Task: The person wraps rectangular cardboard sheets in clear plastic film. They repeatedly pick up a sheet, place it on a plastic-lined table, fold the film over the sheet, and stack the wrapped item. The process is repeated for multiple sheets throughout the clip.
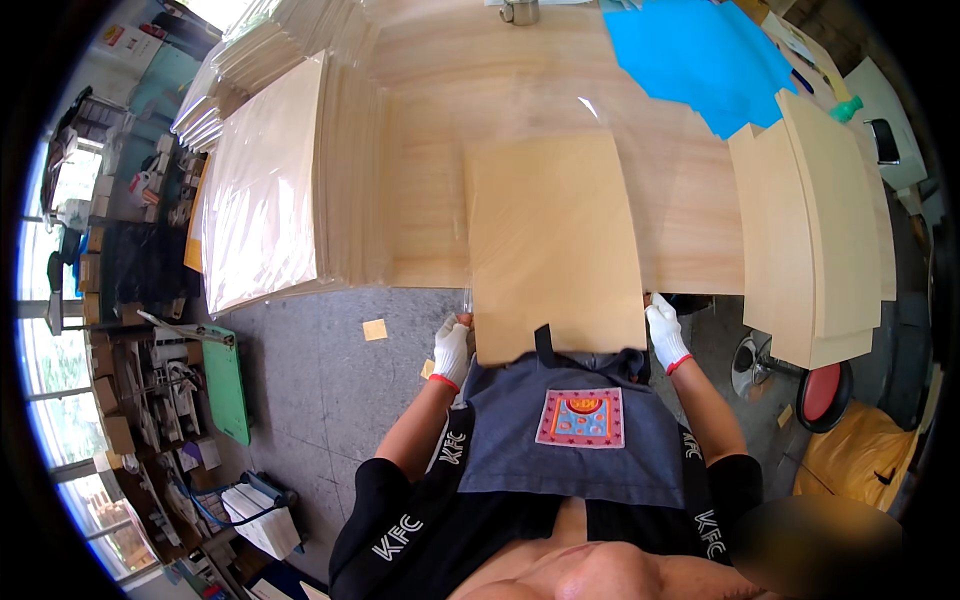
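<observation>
A large tan cardboard sheet lies before me, its near end reaching past the table edge to my apron. Clear plastic film shows along its left side and beyond its far end, apparently a sleeve around it. My left hand, in a white glove with bare fingertips, is closed at the sheet's left edge, pinching the film there. On the opposite edge my right hand, gloved the same way, is closed with its fingertips at the sheet's side. Its exact grip on sheet or film is partly hidden.
Plastic-sleeved sheets stand in a tall stack on the table's left. Tan boards are piled at the right edge. Blue sheets lie at the far right, and a metal cup at the back. A red-seated stool stands right.
</observation>
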The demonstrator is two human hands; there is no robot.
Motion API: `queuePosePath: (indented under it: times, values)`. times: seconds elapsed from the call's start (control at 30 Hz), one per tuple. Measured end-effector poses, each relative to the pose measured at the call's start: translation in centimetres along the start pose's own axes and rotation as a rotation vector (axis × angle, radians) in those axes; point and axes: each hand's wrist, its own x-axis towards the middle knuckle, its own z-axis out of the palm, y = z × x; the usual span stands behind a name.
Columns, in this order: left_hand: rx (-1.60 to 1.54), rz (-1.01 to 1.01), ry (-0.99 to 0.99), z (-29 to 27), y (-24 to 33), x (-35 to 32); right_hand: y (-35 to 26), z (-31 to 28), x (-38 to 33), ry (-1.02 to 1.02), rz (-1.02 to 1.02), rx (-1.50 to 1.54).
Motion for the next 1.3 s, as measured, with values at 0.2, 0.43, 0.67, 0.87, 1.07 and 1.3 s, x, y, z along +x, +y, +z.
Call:
queuePosePath:
  times: [0.2,0.43,0.67,0.87,1.07,1.3]
  values:
    - [0.661,-0.032,-0.104,-2.7,3.1,-1.6,-6.9,0.3,-4.6,-0.198,0.126,-0.525]
    - [1.081,0.565,-0.411,3.6,11.7,-2.6,-8.6,1.1,-0.1,-0.391,-0.322,-0.654]
    - [0.444,0.084,-0.147,-1.7,1.4,2.0,-9.4,-2.9,1.4,-0.207,0.013,-0.362]
    - [0.466,-0.067,0.009,-1.2,0.6,-0.7,-11.3,-0.7,-1.5,0.123,-0.400,-0.965]
    - [0.684,0.027,-0.036,-0.8,2.5,-0.7,-14.8,8.9,3.2,-0.374,-0.836,-1.235]
    - [0.688,-0.071,-0.189,-1.3,3.3,-0.5,-14.4,11.1,3.9,-0.369,-0.754,-1.368]
